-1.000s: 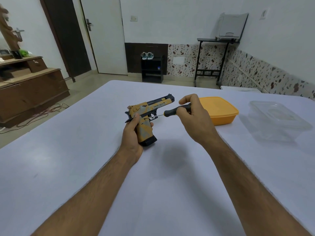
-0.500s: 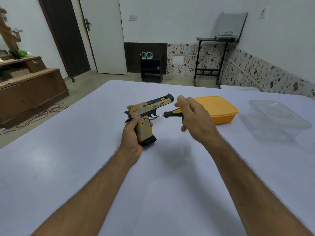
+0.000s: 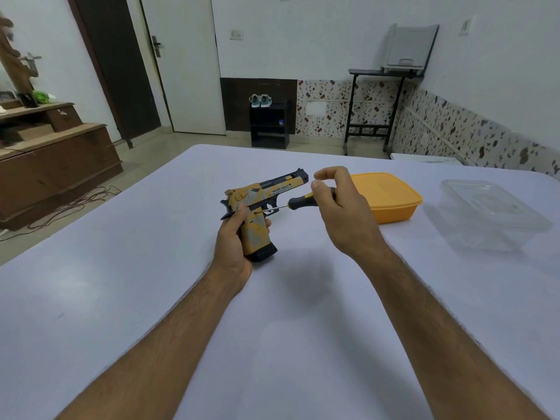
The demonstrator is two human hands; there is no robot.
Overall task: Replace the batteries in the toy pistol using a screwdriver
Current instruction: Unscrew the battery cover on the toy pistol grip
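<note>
A yellow and grey toy pistol (image 3: 260, 204) with a black slide stands upright over the white table, barrel pointing right and away. My left hand (image 3: 235, 237) is wrapped around its grip from the left. A screwdriver (image 3: 298, 202) with a black and yellow handle lies nearly level, its thin metal tip touching the side of the grip just below the trigger. My right hand (image 3: 339, 207) holds the handle's end with thumb and lower fingers, while the index finger is lifted off above it.
A yellow plastic box (image 3: 391, 198) sits just behind my right hand. A clear plastic container (image 3: 485, 216) stands further right. The white table (image 3: 151, 283) spreads wide around both arms. Behind it are a wooden cabinet (image 3: 57, 162) at left and a black stand (image 3: 378, 116).
My right hand's fingers have shifted on the screwdriver handle, rolling it; the index finger has lifted. The pistol and my left hand have stayed in place.
</note>
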